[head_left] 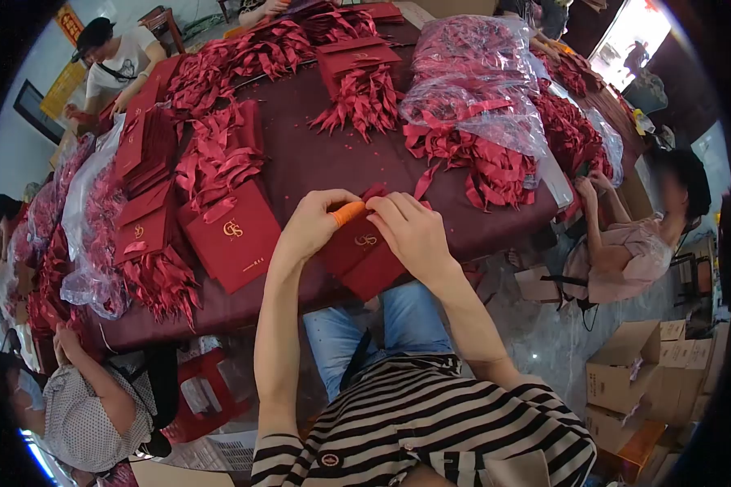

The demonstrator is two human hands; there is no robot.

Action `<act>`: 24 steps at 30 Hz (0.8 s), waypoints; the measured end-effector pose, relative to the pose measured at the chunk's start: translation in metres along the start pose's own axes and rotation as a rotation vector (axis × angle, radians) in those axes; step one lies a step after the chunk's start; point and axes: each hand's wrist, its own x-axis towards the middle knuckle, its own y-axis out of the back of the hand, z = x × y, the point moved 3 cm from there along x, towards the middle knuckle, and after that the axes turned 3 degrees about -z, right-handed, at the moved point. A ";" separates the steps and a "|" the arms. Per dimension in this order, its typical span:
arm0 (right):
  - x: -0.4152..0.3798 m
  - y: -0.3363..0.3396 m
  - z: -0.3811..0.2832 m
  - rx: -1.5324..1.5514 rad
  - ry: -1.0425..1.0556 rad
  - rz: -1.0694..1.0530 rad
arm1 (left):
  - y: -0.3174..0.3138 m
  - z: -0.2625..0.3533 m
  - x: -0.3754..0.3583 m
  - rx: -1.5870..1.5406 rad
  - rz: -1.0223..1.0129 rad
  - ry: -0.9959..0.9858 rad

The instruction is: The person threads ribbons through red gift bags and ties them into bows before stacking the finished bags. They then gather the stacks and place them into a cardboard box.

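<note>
Both my hands meet at the top edge of a red bag [365, 264] with a gold emblem, which hangs at the near edge of the dark red table [333, 154]. My left hand [326, 217] is closed at the bag's top, with an orange cover on one finger. My right hand [406, 231] has its fingers pinched together there, close to the left fingertips. A bit of red ribbon [374, 192] shows between the hands. What exactly the fingertips pinch is too small to tell. Just left lies another red bag [234, 235] with a gold emblem.
Stacked red bags with ribbons [150, 227] lie at the left, others [357, 73] farther back. Plastic-wrapped bags [479, 89] stand back right. Co-workers sit around the table, one person [625, 252] at the right. Cardboard boxes [625, 373] stand on the floor at lower right.
</note>
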 end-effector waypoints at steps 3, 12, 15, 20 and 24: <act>-0.001 -0.001 0.002 0.005 0.004 0.007 | -0.005 -0.011 0.007 -0.206 -0.036 0.018; -0.009 -0.037 0.028 0.037 -0.111 0.016 | -0.012 -0.004 -0.009 -0.085 0.602 0.005; -0.008 -0.035 0.027 0.101 -0.107 0.044 | -0.030 -0.016 -0.029 0.590 0.612 -0.101; -0.010 -0.001 0.063 0.105 -0.242 0.230 | -0.048 -0.029 -0.042 0.692 0.528 -0.160; -0.008 0.021 0.099 -0.151 -0.194 0.071 | -0.044 -0.029 -0.043 0.652 0.512 -0.182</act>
